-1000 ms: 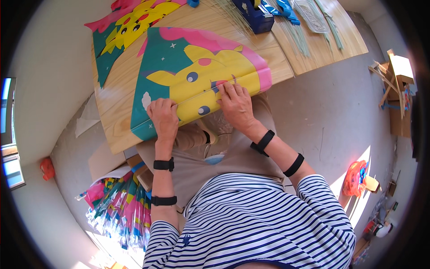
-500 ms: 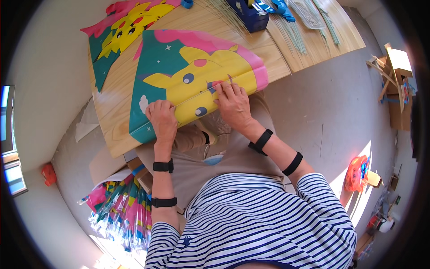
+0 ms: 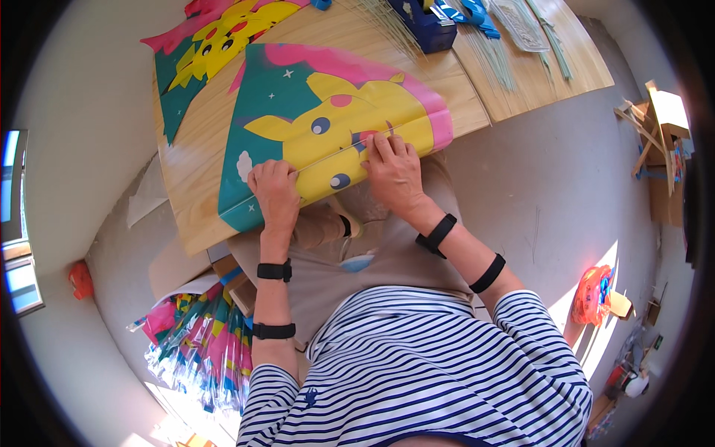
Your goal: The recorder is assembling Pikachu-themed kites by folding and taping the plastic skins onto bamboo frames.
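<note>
At centre, the left hand [image 3: 275, 195] and right hand [image 3: 396, 177] are resting on a creased, printed sheet [image 3: 320, 149]; at top, a dark-blue tape dispenser [image 3: 430, 31] is standing on a wooden table [image 3: 199, 175].

A dark blue tape dispenser [image 3: 428, 33] stands on a wooden desk [image 3: 195, 194] beside thin pale rods [image 3: 494, 63] and a clear plastic tray [image 3: 519, 28]. On the grey floor [image 3: 506, 197] at right, an orange plastic bag [image 3: 588, 296] sits in sunlight, well apart from a cardboard box [image 3: 665, 203]; a window [image 3: 22, 287] glows at left.
</note>
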A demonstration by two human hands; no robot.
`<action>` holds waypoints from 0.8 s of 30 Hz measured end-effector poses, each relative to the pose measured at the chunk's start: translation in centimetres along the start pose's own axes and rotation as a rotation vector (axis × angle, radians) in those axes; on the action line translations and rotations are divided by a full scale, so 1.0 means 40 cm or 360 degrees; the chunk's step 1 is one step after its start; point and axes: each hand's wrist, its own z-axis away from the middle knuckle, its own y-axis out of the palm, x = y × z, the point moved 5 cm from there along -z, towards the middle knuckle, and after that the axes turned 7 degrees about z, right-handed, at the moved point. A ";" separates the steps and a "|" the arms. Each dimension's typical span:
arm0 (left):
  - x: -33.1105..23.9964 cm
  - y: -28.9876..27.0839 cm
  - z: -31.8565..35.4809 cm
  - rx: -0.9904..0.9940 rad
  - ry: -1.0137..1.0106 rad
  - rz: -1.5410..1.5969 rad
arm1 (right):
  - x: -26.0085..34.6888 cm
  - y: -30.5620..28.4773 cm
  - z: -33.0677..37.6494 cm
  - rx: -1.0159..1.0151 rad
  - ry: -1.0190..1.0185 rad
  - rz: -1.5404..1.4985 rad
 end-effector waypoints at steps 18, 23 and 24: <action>0.018 -0.026 0.021 -0.0118 -0.0045 0.0118 | 0.013 0.011 -0.004 -0.0033 -0.0042 0.0161; 0.007 -0.025 0.012 -0.0164 -0.0007 0.0087 | 0.014 0.011 -0.002 -0.0005 -0.0055 0.0195; 0.007 -0.028 0.015 -0.0151 -0.0023 0.0083 | 0.015 0.015 -0.001 0.0012 -0.0052 0.0184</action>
